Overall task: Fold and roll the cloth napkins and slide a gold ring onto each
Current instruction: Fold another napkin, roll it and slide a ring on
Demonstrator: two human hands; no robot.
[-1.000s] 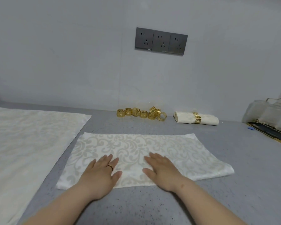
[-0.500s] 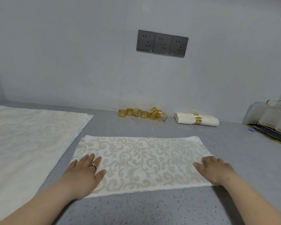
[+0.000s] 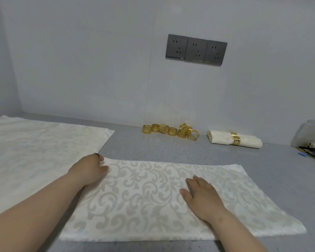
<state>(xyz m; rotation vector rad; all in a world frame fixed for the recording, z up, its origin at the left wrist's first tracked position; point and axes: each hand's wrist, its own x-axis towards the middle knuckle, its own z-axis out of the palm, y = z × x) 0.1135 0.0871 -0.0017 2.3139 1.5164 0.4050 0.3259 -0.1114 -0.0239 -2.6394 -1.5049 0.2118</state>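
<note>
Looking down from the head, we see the folded napkin lying flat on the tabletop. Our right grip presses it with fingers straight and flat. Our left grip curls at the far left corner; we cannot tell whether it pinches. Lifting that corner unevenly could skew the layers.

Folded napkin before rings, rolled napkin right of them
</note>
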